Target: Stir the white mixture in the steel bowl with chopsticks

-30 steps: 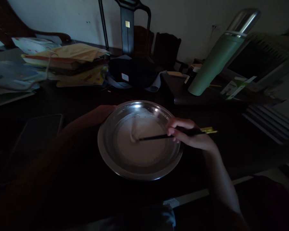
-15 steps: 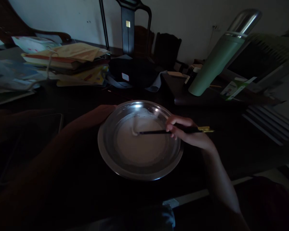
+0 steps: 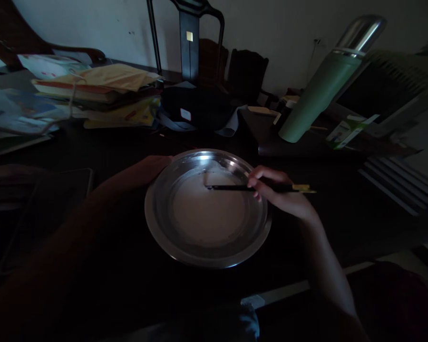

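Observation:
A round steel plate (image 3: 164,237) sits on the dark table in front of me and holds a pale, thin batter (image 3: 207,216). My right hand (image 3: 283,194) is closed on black chopsticks (image 3: 231,188) with gold ends. Their tips rest in the batter near the plate's far side. My left hand (image 3: 151,166) lies against the plate's left rim, fingers curled on the edge. The left forearm runs down into shadow.
A dark phone or tablet (image 3: 46,209) lies left of the plate. Stacked papers and books (image 3: 92,95) fill the back left. A black bag (image 3: 196,107) sits behind the plate, a green flask (image 3: 321,90) leans at back right.
The chopstick tips have swept from the plate's centre toward its far side, and my right hand has shifted slightly up with them. The left hand stays on the rim.

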Demonstrator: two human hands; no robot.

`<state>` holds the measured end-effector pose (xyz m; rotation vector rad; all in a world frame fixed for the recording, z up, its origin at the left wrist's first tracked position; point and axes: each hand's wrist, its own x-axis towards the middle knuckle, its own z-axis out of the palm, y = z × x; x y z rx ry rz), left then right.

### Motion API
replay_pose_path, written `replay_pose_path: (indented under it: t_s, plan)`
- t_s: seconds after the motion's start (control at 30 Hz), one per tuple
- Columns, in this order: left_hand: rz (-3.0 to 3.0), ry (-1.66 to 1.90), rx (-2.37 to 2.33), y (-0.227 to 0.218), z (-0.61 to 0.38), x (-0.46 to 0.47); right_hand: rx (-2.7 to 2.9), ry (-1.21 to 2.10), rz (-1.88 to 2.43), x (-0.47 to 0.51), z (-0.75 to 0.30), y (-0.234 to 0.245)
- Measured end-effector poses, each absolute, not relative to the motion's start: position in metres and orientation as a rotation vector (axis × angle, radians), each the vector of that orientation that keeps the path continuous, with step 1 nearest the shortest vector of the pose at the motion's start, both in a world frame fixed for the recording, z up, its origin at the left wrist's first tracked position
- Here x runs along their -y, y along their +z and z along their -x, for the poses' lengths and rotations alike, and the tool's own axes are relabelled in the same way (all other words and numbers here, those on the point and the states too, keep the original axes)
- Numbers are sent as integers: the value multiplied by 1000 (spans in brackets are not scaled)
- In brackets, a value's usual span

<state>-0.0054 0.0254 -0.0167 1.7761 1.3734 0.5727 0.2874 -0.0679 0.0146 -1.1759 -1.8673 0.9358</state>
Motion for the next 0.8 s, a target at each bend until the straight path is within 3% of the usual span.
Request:
replay_pose_path:
  t_s: [0.17,0.4,0.6,0.8]
  plan:
    - [-1727,541,-1363,-15,5,-23,2014,1218,1089,75,-307,27]
    - [-1752,524,-1400,-16,4,-24,1736,888,1269,62,-298,16]
    - [-1731,527,-1403,-13,3,-21,1987,1287,1110,72,-308,24]
    - [-1753,522,-1388,-9,2,-20,1738,886,1291,63,-307,20]
